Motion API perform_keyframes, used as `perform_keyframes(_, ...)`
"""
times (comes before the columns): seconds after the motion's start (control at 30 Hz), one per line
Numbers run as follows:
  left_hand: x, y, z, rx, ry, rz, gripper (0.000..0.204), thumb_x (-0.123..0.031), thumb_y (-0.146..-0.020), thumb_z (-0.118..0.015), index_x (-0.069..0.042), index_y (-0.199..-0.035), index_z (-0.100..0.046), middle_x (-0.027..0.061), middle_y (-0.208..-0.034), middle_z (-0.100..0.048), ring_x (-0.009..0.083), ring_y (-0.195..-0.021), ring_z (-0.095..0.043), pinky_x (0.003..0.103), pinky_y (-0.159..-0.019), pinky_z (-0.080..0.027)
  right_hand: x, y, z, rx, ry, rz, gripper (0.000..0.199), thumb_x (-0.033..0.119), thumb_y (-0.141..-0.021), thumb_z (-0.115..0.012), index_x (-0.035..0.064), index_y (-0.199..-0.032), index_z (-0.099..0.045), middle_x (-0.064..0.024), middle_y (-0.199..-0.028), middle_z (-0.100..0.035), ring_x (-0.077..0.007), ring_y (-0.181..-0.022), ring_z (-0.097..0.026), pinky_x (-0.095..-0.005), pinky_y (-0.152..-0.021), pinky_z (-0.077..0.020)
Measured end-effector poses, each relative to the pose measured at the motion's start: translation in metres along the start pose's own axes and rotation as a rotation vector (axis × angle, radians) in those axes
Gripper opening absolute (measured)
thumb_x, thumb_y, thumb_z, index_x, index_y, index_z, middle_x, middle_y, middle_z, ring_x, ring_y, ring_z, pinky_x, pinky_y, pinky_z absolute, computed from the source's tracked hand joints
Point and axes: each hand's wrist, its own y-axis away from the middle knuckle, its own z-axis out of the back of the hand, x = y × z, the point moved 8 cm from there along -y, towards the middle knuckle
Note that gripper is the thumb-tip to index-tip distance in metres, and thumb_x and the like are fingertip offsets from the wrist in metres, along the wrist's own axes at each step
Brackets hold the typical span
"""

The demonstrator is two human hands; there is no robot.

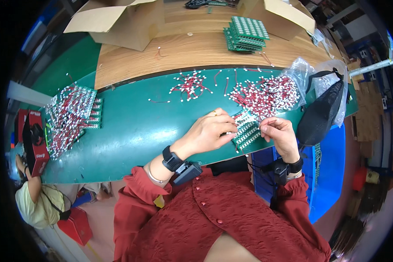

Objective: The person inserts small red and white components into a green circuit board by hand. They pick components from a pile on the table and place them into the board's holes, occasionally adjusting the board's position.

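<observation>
A green circuit board panel, lined with rows of white parts, lies near the table's front edge between my hands. My left hand is closed at the panel's left edge, its curled fingertips gripping there. On the other side, my right hand pinches a thin red wire lead over the panel's right edge; its ends are too small to make out. Just beyond the panel spreads a large heap of red wire leads with white connectors. A smaller pile of the same leads sits farther left.
Wired panels are stacked at the table's left end. More green panels stand on the wooden surface between two cardboard boxes. A black mesh pouch and clear plastic bags lie right. Blue bins stand below; another person sits at lower left.
</observation>
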Motion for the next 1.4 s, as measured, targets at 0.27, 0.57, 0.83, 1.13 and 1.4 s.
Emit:
perform_keyframes(0.27,0.011,0.002,-0.003,-0.032,0.196,0.151,0.017,-0.009,-0.074,-0.072,-0.007,-0.09,-0.07,0.0089,-0.097,-0.067,0.0261,-0.096,-0.06,0.036,-0.084,-0.049,-0.007,-0.009,-0.047,0.039,0.048,0.016,0.01,0.001,-0.082,-0.068,0.0014,-0.092,-0.07,-0.0016,-0.072,-0.063,-0.004,-0.057,-0.051,-0.0179,-0.049,-0.0368)
perform_keyframes(0.57,0.016,0.001,-0.005,-0.072,0.215,0.237,0.012,-0.008,-0.074,-0.072,-0.004,-0.085,-0.068,0.0084,-0.088,-0.068,0.0248,-0.09,-0.062,0.035,-0.079,-0.049,-0.002,-0.009,-0.05,-0.026,0.128,0.106,0.006,0.003,-0.083,-0.068,0.0012,-0.089,-0.068,0.0016,-0.071,-0.063,-0.001,-0.057,-0.05,-0.0169,-0.048,-0.0355)
perform_keyframes(0.83,0.009,-0.001,-0.003,-0.051,0.152,0.148,0.011,-0.008,-0.078,-0.069,-0.003,-0.087,-0.067,0.0091,-0.088,-0.067,0.0266,-0.09,-0.061,0.036,-0.079,-0.048,0.006,-0.005,-0.05,-0.008,0.254,0.314,0.008,-0.001,-0.08,-0.069,0.0007,-0.087,-0.067,-0.0014,-0.081,-0.063,-0.0034,-0.064,-0.054,-0.0173,-0.049,-0.0389)
perform_keyframes(1.13,0.006,-0.001,-0.007,-0.022,0.152,0.114,0.01,-0.009,-0.081,-0.066,-0.004,-0.09,-0.066,0.0089,-0.09,-0.065,0.0276,-0.092,-0.059,0.037,-0.082,-0.047,0.038,0.007,-0.065,0.046,0.65,0.585,0.01,-0.004,-0.073,-0.069,0.0002,-0.081,-0.065,-0.0054,-0.08,-0.062,-0.0074,-0.061,-0.058,-0.0203,-0.048,-0.0443)
perform_keyframes(1.4,0.008,0.001,-0.005,-0.017,0.167,0.135,0.011,-0.005,-0.077,-0.067,-0.004,-0.088,-0.068,0.0093,-0.094,-0.067,0.0271,-0.093,-0.061,0.036,-0.083,-0.049,0.023,0.007,-0.05,-0.063,0.548,0.373,0.005,-0.005,-0.073,-0.066,-0.0009,-0.076,-0.065,-0.0038,-0.073,-0.062,-0.0063,-0.059,-0.056,-0.0192,-0.052,-0.0438)
